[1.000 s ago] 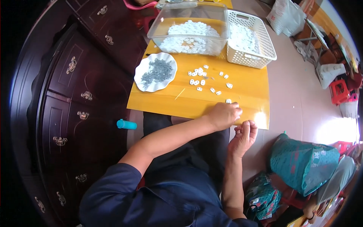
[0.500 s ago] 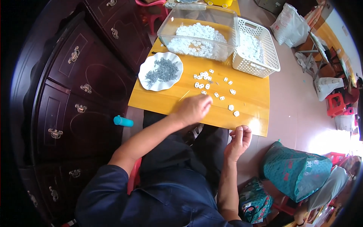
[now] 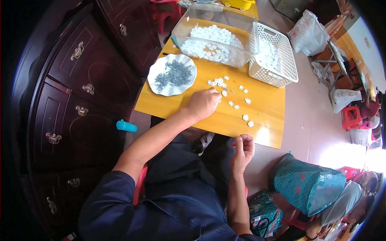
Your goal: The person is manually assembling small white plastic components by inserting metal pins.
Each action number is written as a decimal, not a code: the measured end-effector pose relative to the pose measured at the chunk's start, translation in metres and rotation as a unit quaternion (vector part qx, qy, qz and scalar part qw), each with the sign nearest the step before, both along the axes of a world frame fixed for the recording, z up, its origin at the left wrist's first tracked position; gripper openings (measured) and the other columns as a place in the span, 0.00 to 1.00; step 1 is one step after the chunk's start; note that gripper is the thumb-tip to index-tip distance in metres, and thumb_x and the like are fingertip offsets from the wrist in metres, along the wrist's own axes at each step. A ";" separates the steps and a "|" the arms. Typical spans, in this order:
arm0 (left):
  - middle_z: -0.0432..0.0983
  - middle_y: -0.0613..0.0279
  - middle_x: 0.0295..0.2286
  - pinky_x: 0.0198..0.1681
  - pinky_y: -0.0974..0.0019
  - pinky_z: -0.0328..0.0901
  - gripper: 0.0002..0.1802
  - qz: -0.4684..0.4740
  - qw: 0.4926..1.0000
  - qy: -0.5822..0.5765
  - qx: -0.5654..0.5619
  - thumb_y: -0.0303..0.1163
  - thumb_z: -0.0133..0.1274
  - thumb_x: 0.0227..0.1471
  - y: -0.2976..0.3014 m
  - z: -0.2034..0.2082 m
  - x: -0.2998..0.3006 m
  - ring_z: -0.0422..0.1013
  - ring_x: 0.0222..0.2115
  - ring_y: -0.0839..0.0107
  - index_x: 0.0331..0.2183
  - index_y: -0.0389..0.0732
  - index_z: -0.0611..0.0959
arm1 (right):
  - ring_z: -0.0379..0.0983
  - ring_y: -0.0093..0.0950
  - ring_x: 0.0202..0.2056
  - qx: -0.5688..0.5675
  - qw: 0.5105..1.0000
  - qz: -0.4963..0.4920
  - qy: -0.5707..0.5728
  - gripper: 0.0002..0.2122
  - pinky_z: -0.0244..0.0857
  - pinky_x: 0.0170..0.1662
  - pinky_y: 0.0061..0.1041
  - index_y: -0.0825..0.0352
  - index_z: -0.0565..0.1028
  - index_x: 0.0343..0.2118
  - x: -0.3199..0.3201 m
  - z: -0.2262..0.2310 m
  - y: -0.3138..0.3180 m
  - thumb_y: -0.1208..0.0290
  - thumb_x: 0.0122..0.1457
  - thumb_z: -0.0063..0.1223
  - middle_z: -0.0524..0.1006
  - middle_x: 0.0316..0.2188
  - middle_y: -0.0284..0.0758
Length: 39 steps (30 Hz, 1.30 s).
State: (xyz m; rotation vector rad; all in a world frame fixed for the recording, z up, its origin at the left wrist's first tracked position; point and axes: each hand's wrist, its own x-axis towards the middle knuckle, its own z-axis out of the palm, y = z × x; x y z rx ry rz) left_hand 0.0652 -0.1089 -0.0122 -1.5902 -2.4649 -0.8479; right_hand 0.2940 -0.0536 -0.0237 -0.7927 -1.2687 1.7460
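Observation:
My left hand [image 3: 204, 103] reaches over the wooden table [image 3: 169, 105], fingers bent and pressed together at the near-left side of a loose cluster of small white two-holed pieces [image 3: 220, 82]. Whatever its fingertips hold is hidden. Off the table's front edge, my right hand [image 3: 242, 152] is half curled with thumb against fingers; anything in that pinch is too small to make out. More white pieces [image 3: 247, 101] lie scattered to the right of my left hand. A white scalloped plate [image 3: 156, 87] bears a heap of small dark grey slivers [image 3: 173, 75].
Behind the pieces stand a clear plastic bin [image 3: 245, 60] and a white perforated basket [image 3: 290, 66], both with white pieces. Dark drawers [image 3: 108, 104] line the left side. A teal bottle [image 3: 126, 126] is near them. Teal bags [image 3: 305, 182] and another person's sleeve [image 3: 343, 203] are at lower right.
My left hand has moved slightly forward and left onto the near edge of the white pieces, covering the thin yellow stick's place. The right hand has shifted a little left, still curled.

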 end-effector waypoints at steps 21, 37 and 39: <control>0.74 0.60 0.24 0.30 0.60 0.67 0.04 -0.220 0.947 -0.188 0.141 0.24 0.61 0.47 -0.035 0.035 0.078 0.73 0.27 0.60 0.29 0.39 0.82 | 0.74 0.20 0.28 -0.241 0.938 0.243 0.053 0.06 0.70 0.35 0.18 0.66 0.74 0.40 0.009 0.005 0.012 0.69 0.67 0.53 0.78 0.30 0.31; 0.77 0.65 0.28 0.32 0.75 0.67 0.06 -0.102 0.903 -0.380 0.173 0.22 0.54 0.59 -0.031 0.030 0.090 0.72 0.27 0.81 0.38 0.35 0.82 | 0.74 0.19 0.31 -0.237 0.951 0.197 0.033 0.06 0.70 0.36 0.18 0.67 0.75 0.42 0.008 0.007 0.009 0.73 0.65 0.55 0.79 0.32 0.31; 0.78 0.63 0.31 0.37 0.73 0.69 0.07 -0.100 0.890 -0.404 0.186 0.23 0.53 0.59 -0.030 0.030 0.099 0.74 0.31 0.78 0.40 0.36 0.83 | 0.73 0.19 0.31 -0.267 0.929 0.252 0.045 0.07 0.70 0.37 0.20 0.65 0.75 0.42 0.007 0.009 0.006 0.69 0.66 0.54 0.77 0.31 0.30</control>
